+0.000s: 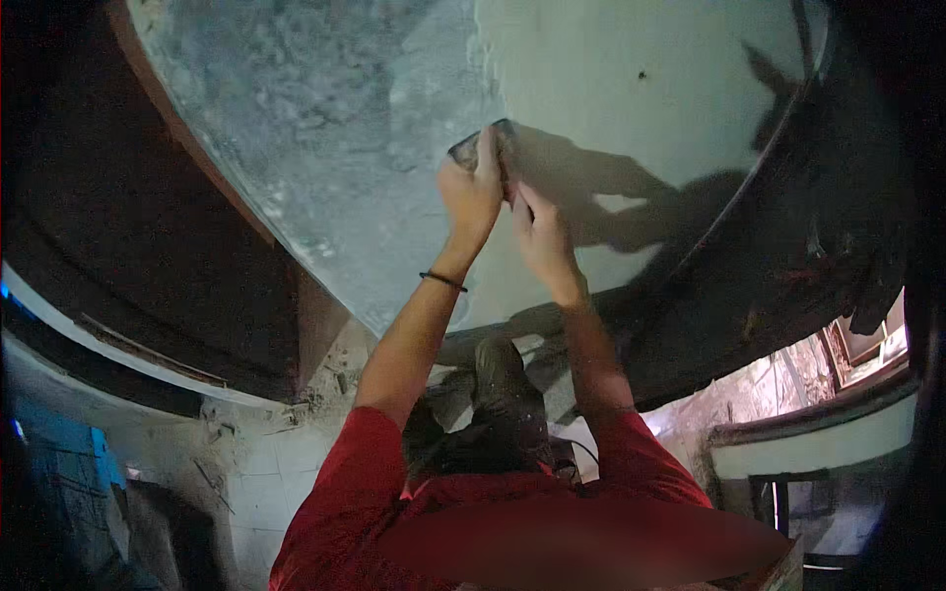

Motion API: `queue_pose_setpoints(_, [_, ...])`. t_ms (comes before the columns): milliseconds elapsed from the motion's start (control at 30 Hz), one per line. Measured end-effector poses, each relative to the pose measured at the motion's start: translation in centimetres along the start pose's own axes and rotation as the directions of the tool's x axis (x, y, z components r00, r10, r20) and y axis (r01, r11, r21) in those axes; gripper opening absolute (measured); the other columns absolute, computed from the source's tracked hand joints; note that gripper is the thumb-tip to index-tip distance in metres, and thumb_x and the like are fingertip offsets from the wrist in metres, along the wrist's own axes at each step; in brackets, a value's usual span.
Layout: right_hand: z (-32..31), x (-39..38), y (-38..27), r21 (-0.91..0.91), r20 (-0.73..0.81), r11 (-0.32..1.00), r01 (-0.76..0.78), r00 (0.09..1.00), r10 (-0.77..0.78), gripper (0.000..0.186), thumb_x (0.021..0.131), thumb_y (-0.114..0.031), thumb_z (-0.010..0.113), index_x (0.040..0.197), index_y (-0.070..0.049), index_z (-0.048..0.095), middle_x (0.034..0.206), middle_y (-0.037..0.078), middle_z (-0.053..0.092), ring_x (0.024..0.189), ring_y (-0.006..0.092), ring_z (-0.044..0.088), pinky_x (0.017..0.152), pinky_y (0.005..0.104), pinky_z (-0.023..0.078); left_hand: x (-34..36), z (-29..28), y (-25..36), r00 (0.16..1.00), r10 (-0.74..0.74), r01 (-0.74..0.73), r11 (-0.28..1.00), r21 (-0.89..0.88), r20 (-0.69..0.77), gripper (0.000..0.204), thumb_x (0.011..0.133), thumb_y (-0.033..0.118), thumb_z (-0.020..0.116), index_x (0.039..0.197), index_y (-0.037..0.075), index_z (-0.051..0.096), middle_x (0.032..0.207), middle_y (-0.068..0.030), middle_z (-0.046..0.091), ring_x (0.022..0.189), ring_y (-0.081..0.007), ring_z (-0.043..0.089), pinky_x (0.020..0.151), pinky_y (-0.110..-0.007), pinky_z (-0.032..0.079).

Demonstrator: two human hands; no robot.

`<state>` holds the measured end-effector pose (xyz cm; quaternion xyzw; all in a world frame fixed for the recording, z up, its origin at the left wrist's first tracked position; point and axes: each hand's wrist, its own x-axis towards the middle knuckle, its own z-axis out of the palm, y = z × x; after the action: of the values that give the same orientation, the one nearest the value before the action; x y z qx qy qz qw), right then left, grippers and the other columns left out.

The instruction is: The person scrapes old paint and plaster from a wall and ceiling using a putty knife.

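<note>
Nearest: red shirt (340, 483), its lower front lost under a blurred patch; dark trousers (501, 399) below, one knee raised close to the surface's lower edge. Bare forearms reach up from the sleeves, black wristband (443, 282) on the left.

Hands together at mid-view. Left hand (471, 197) wrapped round a flat tool (466, 154), thumb laid up along it. Right hand (545, 241) just below and to the right, fingers bunched, tips at the tool's lower end; cannot tell whether they pinch it. The tool lies against the surface, near the line where its two tones meet. Its dark upper edge faces away from the person and slants up to the right; the right edge runs down toward the right hand. Long axis unclear, the left hand covering much of it.

Broad flat surface (591, 79): mottled blue-grey on the left, smoother and paler on the right, where dark shadows of the arms fall.

Farther out: brown panel (148, 256) left, pale tiled floor (264, 473) lower left, curved ledge (808, 438) lower right, bright opening (783, 382) above it.
</note>
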<state>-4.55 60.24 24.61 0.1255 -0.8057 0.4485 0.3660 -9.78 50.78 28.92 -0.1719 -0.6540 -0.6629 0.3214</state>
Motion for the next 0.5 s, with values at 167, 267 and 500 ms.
queue_pose_setpoints(167, [-1.3, -0.4, -1.2, 0.010, 0.029, 0.997, -0.077, 0.997, 0.077, 0.028, 0.097, -0.012, 0.048, 0.115, 0.007, 0.055, 0.098, 0.028, 0.062, 0.092, 0.0319, 0.066, 0.080, 0.0357, 0.047, 0.0, 0.2, 1.1, 0.999, 0.010, -0.012, 0.998, 0.056, 0.036, 0.042, 0.093, 0.024, 0.057, 0.060, -0.002, 0.054, 0.047, -0.0065, 0.046, 0.044, -0.0117, 0.039, 0.044, -0.035, 0.034])
queue_pose_setpoints(267, [-0.5, 0.8, -0.6, -0.028, 0.057, 0.999, -0.020, 0.998, 0.021, 0.030, 0.097, -0.014, 0.046, 0.115, 0.008, 0.055, 0.096, 0.027, 0.064, 0.085, 0.0313, 0.064, 0.079, 0.0357, 0.047, 1.1, 0.4, -0.5, 0.993, 0.112, -0.105, 0.987, 0.120, -0.045, 0.048, 0.093, 0.029, 0.056, 0.058, -0.004, 0.051, 0.047, -0.0077, 0.044, 0.043, -0.0139, 0.037, 0.044, -0.035, 0.034])
queue_pose_setpoints(500, [-0.9, 1.3, -1.3, -0.042, 0.031, 0.999, -0.020, 0.999, 0.021, 0.030, 0.096, -0.018, 0.049, 0.116, 0.003, 0.059, 0.092, 0.027, 0.063, 0.086, 0.0380, 0.065, 0.073, 0.0402, 0.048, 2.0, 0.4, -1.0, 0.992, 0.125, -0.124, 0.990, 0.063, -0.020, 0.051, 0.093, 0.032, 0.056, 0.059, -0.005, 0.052, 0.047, -0.0079, 0.040, 0.044, -0.0145, 0.037, 0.044, -0.034, 0.033])
